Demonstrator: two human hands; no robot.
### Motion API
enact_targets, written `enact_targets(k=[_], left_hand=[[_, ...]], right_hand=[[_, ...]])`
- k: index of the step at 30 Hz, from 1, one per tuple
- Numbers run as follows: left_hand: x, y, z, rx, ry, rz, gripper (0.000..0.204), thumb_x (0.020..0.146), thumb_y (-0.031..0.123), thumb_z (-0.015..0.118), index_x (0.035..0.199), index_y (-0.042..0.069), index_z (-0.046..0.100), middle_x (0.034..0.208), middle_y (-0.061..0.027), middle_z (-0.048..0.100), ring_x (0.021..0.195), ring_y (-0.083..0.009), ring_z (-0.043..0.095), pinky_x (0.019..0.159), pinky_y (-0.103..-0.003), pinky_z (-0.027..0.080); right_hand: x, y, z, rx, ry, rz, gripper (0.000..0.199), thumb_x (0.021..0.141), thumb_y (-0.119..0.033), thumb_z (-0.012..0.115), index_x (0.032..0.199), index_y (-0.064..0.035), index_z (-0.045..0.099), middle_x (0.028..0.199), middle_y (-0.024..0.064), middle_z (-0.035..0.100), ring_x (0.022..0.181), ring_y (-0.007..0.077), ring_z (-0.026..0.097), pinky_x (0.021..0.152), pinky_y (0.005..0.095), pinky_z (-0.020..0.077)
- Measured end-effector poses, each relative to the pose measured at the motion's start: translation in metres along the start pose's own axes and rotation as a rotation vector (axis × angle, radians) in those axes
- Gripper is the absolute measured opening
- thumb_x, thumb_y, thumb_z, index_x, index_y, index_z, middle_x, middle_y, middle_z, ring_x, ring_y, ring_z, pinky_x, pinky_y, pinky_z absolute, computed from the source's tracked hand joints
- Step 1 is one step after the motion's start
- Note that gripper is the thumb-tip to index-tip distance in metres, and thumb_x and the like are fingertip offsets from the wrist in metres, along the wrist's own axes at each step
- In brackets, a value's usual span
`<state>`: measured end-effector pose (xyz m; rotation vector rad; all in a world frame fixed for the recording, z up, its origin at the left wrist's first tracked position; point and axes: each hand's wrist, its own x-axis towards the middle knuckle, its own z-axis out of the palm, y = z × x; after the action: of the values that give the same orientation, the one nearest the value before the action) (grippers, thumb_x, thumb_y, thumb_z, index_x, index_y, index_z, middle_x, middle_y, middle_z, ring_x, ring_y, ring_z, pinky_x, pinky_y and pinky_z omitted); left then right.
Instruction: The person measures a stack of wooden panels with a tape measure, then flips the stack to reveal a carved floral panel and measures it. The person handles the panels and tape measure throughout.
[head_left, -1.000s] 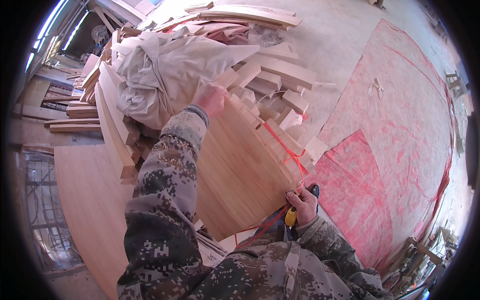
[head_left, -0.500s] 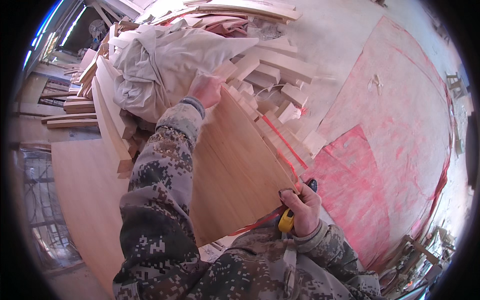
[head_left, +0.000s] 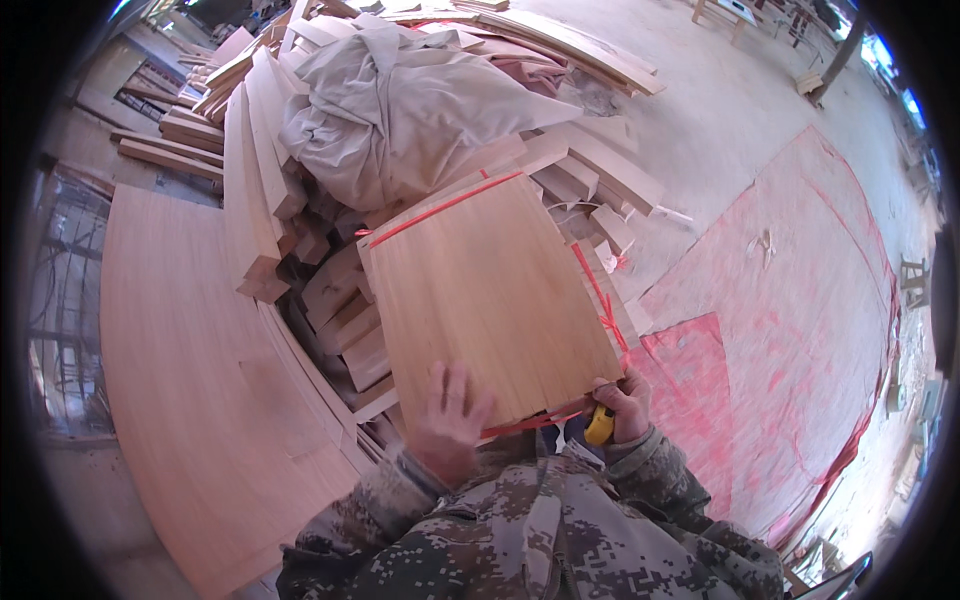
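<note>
A flat brown wooden panel (head_left: 490,300) lies in front of me, slanting up and away. Red strapping (head_left: 445,207) runs across its far end, and more red cord shows along its right side and near edge. My left hand (head_left: 450,425) rests at the panel's near left corner, fingers spread over its face and a little blurred. My right hand (head_left: 628,405) is closed at the near right corner. A yellow tape measure (head_left: 600,425) sits in that hand, below the thumb; the fingers underneath are hidden.
Beyond the panel is a pile of cut timber (head_left: 610,175), partly under a grey cloth (head_left: 400,110). A large plywood sheet (head_left: 190,350) lies at the left. Red-stained sheeting (head_left: 770,330) covers floor on the right. A small stool (head_left: 913,280) stands at the far right.
My left hand has come back from the panel's far corner to its near left corner and opened. The panel now shows more squarely; my right hand keeps the tape measure at the near right corner.
</note>
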<state>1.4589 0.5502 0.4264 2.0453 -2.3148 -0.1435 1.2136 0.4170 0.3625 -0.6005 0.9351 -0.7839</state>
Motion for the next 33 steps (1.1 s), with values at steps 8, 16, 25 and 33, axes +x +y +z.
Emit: enact_targets(k=[8,16,25,33], left_hand=[[0.013,-0.010,-0.040,0.144,0.059,-0.015,0.047,0.085,0.013,0.063,0.129,-0.004,0.065,0.133,-0.0403,0.058,0.122,-0.0567,0.060,0.105,-0.056,0.052],[0.080,-0.121,-0.287,-0.290,0.099,-0.370,0.052,0.088,0.012,0.066,0.137,-0.006,0.060,0.121,-0.0105,0.073,0.113,-0.0149,0.066,0.097,-0.032,0.054],[0.033,-0.274,-0.173,-0.993,0.205,-0.643,0.081,0.084,0.006,0.077,0.156,-0.006,0.042,0.122,-0.0061,0.071,0.087,-0.0068,0.064,0.076,-0.021,0.052],[-0.136,-0.202,0.048,-1.453,0.651,-1.057,0.060,0.095,0.003,0.064,0.152,-0.007,0.047,0.100,-0.0028,0.063,0.081,-0.0110,0.055,0.073,-0.024,0.043]], right_hand=[[0.041,0.026,-0.033,-1.482,-0.175,-0.683,0.055,0.075,-0.005,0.063,0.130,-0.0083,0.065,0.126,0.0183,0.068,0.075,0.0328,0.072,0.066,0.0458,0.0583],[0.055,0.032,-0.037,-1.528,-0.232,-0.794,0.049,0.078,-0.007,0.061,0.127,-0.0093,0.067,0.149,0.0145,0.057,0.078,0.0305,0.074,0.069,0.0451,0.0601],[0.054,0.031,-0.062,-1.001,-0.185,-0.668,0.043,0.078,0.004,0.057,0.117,-0.0026,0.072,0.121,0.0152,0.071,0.097,0.0334,0.074,0.082,0.0407,0.0604],[0.025,0.026,-0.143,-0.567,0.070,0.028,0.042,0.078,0.006,0.054,0.113,0.0016,0.076,0.097,0.0106,0.075,0.084,0.0177,0.070,0.076,0.0313,0.0565]])
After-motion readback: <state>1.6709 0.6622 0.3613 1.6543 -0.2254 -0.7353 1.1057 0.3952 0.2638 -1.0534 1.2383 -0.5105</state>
